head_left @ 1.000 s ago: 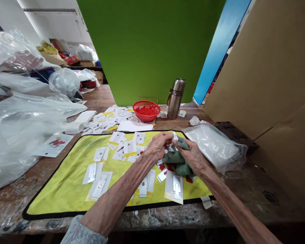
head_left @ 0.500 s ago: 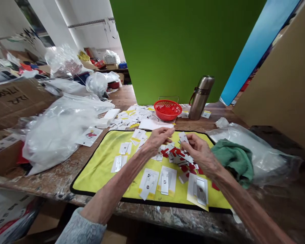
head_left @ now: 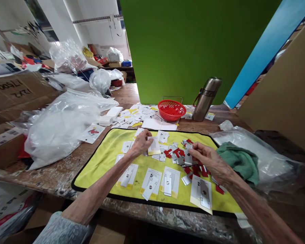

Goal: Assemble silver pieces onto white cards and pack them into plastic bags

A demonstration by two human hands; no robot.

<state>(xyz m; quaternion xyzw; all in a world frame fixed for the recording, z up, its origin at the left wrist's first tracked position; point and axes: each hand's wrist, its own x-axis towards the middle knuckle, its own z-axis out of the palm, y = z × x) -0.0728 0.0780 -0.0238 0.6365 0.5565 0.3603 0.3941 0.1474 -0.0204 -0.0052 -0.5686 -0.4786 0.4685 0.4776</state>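
While your left hand (head_left: 141, 140) is above the middle of the yellow cloth mat with black edging (head_left: 98, 169), its thumb and fingertips are pinched nearly together on the upper left edge of a white rectangular paper card with a yellow strip along its bottom (head_left: 154, 148). Your right hand (head_left: 205, 156) has its thumb and forefinger drawn close on a narrow silver metal plate with a small round dark spot (head_left: 188, 158), and you hold that plate upright just over the heap of red and silver flat pieces (head_left: 177, 153) on the mat's right half. The card and the plate are apart, the card to the left. Nearer to you, four white cards bearing silver plates lie in a loose row: the leftmost (head_left: 127, 175) below your left forearm, two in the middle, and the rightmost (head_left: 202, 195) at the mat's front edge, beside your right forearm. A crumpled green cloth (head_left: 239, 162) lies to the right of your right hand, against a clear plastic bag (head_left: 277, 159). Beyond the mat, on the worn brown wooden desk (head_left: 128, 93), you have a red plastic mesh basket (head_left: 169, 117) and, to its right, a steel flask with a red strap (head_left: 205, 101), with a green panel (head_left: 193, 51) behind them.
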